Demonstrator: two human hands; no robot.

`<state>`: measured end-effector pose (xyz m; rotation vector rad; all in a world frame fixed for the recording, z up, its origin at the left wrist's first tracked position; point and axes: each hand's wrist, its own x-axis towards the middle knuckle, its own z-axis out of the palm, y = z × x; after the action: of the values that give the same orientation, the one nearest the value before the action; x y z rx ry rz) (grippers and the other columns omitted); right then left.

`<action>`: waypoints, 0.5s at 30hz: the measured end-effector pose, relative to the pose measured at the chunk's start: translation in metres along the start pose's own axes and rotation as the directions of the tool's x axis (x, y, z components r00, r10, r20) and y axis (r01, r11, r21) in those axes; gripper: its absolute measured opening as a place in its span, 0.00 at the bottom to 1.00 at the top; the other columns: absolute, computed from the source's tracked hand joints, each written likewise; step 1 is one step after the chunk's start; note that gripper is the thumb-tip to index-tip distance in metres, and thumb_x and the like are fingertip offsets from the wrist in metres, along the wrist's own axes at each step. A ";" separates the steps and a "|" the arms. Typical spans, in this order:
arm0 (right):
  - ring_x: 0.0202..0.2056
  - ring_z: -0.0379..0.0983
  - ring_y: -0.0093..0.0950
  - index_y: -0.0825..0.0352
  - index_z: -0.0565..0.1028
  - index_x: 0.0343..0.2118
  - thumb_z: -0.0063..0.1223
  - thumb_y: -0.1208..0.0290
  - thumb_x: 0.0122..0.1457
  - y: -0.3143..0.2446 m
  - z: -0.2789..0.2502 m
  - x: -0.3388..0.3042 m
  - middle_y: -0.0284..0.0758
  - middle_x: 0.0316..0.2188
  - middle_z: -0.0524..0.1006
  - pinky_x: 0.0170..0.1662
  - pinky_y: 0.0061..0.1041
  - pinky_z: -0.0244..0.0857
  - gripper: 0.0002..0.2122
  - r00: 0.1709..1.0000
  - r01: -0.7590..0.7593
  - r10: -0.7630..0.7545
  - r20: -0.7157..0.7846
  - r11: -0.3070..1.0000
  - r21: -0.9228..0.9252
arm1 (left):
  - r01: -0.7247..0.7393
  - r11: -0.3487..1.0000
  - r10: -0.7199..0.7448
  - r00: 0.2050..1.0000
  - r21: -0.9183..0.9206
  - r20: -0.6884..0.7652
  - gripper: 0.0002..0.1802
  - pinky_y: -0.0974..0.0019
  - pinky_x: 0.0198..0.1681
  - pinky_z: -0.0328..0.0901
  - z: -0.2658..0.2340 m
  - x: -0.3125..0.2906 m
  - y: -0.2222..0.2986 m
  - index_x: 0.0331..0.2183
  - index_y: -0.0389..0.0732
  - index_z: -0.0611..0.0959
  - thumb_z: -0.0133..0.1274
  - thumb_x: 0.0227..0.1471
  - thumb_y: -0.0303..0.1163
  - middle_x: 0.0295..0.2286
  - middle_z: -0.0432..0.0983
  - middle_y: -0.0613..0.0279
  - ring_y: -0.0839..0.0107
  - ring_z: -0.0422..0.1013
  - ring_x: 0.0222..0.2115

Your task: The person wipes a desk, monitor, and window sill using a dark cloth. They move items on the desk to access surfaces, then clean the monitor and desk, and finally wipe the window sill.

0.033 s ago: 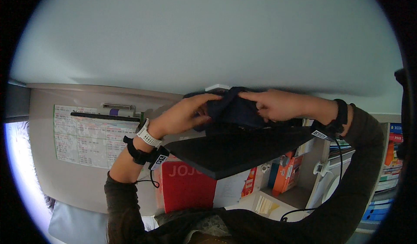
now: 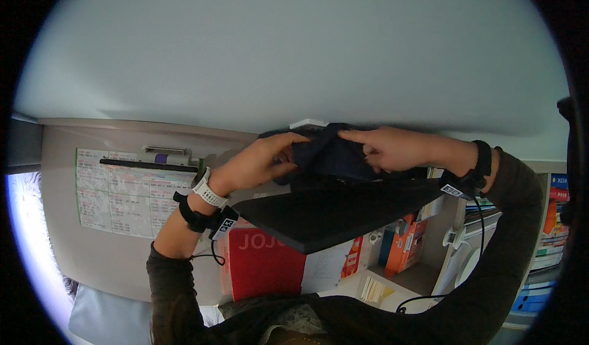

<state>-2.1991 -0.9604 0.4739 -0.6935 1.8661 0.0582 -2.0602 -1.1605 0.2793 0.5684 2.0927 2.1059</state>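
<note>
A dark navy cloth (image 2: 334, 155) is bunched behind the top of a black monitor (image 2: 331, 213), close to the wall. From the left, my left hand (image 2: 264, 159) reaches to it, fingers curled and fingertips pinching the cloth's left side. My right hand (image 2: 399, 150) comes in from the right, its index finger stretched onto a raised fold and the other fingers bent against the fabric. What lies under the cloth is mostly hidden. A white flat edge (image 2: 308, 124) shows just beyond it.
Below the monitor are a red folder (image 2: 264, 262) and a white sheet (image 2: 322, 268). A paper chart (image 2: 116, 197) lies at left, with a thin dark-edged object (image 2: 147, 164) over it. Shelves with an orange box (image 2: 406, 247) stand at right. The pale wall (image 2: 294, 50) rises beyond the desk.
</note>
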 end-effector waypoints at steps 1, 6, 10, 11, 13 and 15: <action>0.25 0.75 0.32 0.66 0.51 0.68 0.43 0.83 0.55 0.002 0.000 -0.002 0.41 0.21 0.74 0.30 0.30 0.69 0.35 0.996 -0.089 0.088 0.027 0.995 0.052 | -0.017 0.999 0.018 1.000 0.027 -0.016 0.29 0.61 0.40 0.71 0.000 0.000 -0.002 0.57 0.38 0.68 0.57 0.54 0.24 0.35 0.78 0.52 0.62 0.76 0.36; 0.25 0.75 0.29 0.68 0.49 0.68 0.43 0.82 0.56 0.008 0.004 -0.007 0.38 0.21 0.73 0.26 0.28 0.69 0.35 0.997 -0.074 0.073 0.014 0.993 0.093 | -0.045 0.997 0.046 0.999 0.067 -0.020 0.23 0.61 0.41 0.71 0.001 0.001 -0.007 0.52 0.32 0.71 0.56 0.55 0.23 0.35 0.79 0.50 0.62 0.77 0.36; 0.24 0.76 0.30 0.72 0.50 0.67 0.44 0.81 0.57 0.011 0.005 -0.006 0.41 0.24 0.77 0.25 0.28 0.69 0.33 0.994 -0.110 0.110 0.008 0.991 0.071 | -0.055 0.993 0.054 0.998 0.105 0.015 0.23 0.63 0.44 0.71 0.003 0.004 -0.007 0.52 0.32 0.72 0.57 0.55 0.23 0.37 0.80 0.50 0.64 0.78 0.39; 0.24 0.76 0.30 0.73 0.50 0.67 0.45 0.81 0.57 0.011 0.005 -0.005 0.41 0.24 0.77 0.25 0.28 0.69 0.33 0.992 -0.126 0.126 0.000 0.989 0.082 | -0.044 0.993 0.042 0.999 0.108 0.022 0.24 0.62 0.45 0.71 0.003 0.006 -0.007 0.53 0.32 0.72 0.57 0.55 0.23 0.38 0.80 0.50 0.63 0.77 0.40; 0.24 0.76 0.30 0.75 0.51 0.66 0.46 0.81 0.56 0.010 0.005 -0.005 0.43 0.25 0.78 0.25 0.29 0.70 0.33 0.983 -0.180 0.181 -0.007 0.980 0.081 | -0.074 0.993 0.069 0.996 0.097 0.053 0.25 0.61 0.47 0.71 0.004 0.008 -0.007 0.54 0.32 0.71 0.57 0.55 0.23 0.40 0.79 0.48 0.62 0.77 0.42; 0.23 0.76 0.30 0.77 0.51 0.65 0.47 0.80 0.56 0.010 0.005 -0.004 0.43 0.25 0.78 0.25 0.30 0.70 0.33 0.983 -0.176 0.180 -0.026 0.977 0.118 | -0.075 0.994 0.068 0.994 0.083 0.088 0.26 0.61 0.48 0.70 0.005 0.011 -0.007 0.55 0.32 0.71 0.56 0.55 0.24 0.42 0.79 0.46 0.60 0.76 0.45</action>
<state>-2.1987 -0.9489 0.4730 -0.4495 1.9465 0.0533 -2.0695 -1.1519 0.2744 0.7412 2.1554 1.9965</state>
